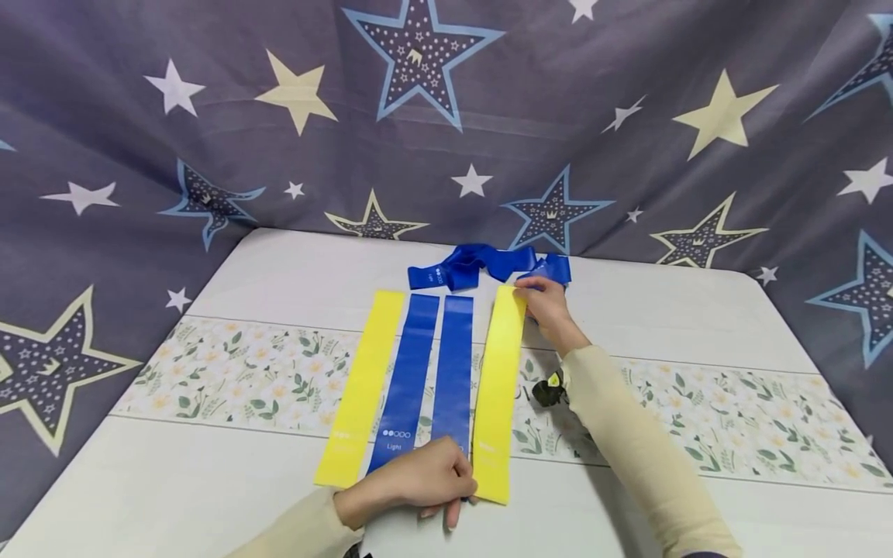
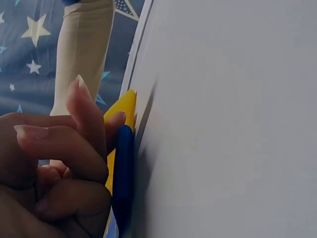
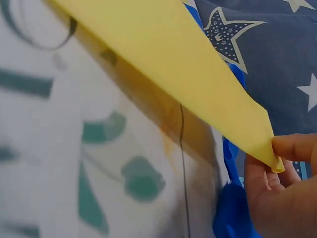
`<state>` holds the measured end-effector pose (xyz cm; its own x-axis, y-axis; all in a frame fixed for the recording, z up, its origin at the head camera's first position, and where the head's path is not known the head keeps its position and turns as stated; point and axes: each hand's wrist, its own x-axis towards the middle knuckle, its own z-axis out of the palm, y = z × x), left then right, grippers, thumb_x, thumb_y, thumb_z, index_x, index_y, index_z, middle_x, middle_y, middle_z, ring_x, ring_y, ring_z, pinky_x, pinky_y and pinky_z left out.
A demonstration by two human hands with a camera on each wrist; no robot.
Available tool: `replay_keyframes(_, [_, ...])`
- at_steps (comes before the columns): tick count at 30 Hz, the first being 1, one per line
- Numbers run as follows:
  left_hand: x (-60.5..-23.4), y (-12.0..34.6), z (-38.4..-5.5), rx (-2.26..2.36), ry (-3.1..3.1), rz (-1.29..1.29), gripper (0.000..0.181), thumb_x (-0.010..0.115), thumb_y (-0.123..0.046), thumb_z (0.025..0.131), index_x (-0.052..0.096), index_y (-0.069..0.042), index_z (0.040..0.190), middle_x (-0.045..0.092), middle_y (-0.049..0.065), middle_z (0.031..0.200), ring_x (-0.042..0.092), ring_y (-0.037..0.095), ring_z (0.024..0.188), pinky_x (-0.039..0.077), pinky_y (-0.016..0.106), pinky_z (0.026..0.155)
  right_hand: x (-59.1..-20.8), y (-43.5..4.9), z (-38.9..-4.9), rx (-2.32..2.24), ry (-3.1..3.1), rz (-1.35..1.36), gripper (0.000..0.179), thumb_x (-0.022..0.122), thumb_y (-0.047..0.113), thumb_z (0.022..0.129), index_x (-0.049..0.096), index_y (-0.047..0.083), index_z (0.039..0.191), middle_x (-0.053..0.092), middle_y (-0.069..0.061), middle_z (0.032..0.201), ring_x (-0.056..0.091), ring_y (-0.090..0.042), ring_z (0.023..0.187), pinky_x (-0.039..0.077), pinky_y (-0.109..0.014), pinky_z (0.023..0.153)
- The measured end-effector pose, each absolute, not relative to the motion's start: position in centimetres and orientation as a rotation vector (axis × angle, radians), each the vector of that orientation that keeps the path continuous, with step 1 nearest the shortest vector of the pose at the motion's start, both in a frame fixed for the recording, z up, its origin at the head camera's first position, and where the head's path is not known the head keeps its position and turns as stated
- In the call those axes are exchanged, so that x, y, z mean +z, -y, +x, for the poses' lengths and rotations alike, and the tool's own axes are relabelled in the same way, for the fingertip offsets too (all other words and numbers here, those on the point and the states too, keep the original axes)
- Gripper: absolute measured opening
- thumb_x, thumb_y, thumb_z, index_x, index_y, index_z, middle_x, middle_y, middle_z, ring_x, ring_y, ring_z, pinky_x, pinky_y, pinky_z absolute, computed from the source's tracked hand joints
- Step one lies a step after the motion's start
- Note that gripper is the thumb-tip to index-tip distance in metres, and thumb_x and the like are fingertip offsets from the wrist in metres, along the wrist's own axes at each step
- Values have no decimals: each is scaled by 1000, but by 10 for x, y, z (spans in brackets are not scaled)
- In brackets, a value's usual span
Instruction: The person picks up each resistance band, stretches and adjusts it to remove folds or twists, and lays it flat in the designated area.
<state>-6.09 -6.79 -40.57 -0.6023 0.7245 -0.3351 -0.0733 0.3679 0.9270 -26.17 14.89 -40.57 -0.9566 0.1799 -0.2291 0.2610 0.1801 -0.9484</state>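
Note:
A yellow resistance band [image 1: 498, 395] stretches lengthwise at the right of a row of flat bands. My right hand [image 1: 547, 310] pinches its far end between thumb and fingers; in the right wrist view that end of the band is lifted off the table. At the near end, my left hand [image 1: 429, 477] holds the band's left edge with its fingertips, partly hidden by the hand itself. Under this hand lies the lower end of a blue resistance band [image 1: 453, 364]. Left of it are another blue band [image 1: 412, 364] marked "Light" and a second yellow band [image 1: 361, 387].
Behind the row lies a crumpled heap of blue bands [image 1: 488, 262], near my right hand. The white table [image 1: 244, 480] carries a floral strip [image 1: 251, 372] across its middle. A star-patterned cloth [image 1: 230, 139] hangs at the back and sides.

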Motion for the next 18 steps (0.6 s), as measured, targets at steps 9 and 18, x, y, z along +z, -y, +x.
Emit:
replay_keyframes(9, [-406, 66, -60, 1297, -1827, 545, 27, 54, -7, 94, 69, 0, 73, 53, 1, 45, 31, 5, 27, 28, 19, 32, -415, -134, -265, -1699, -2460, 420, 21, 58, 9, 91, 66, 5, 110, 56, -10, 121, 48, -17, 81, 40, -24, 68])
replay_keyframes(18, [-408, 65, -60, 1278, -1857, 557, 27, 56, -8, 93, 68, -2, 69, 53, -2, 44, 32, 5, 27, 27, 18, 31, -415, -131, -264, -1609, -2401, 359, 28, 57, 7, 91, 64, 8, 118, 53, -9, 126, 45, -14, 73, 44, -30, 75])
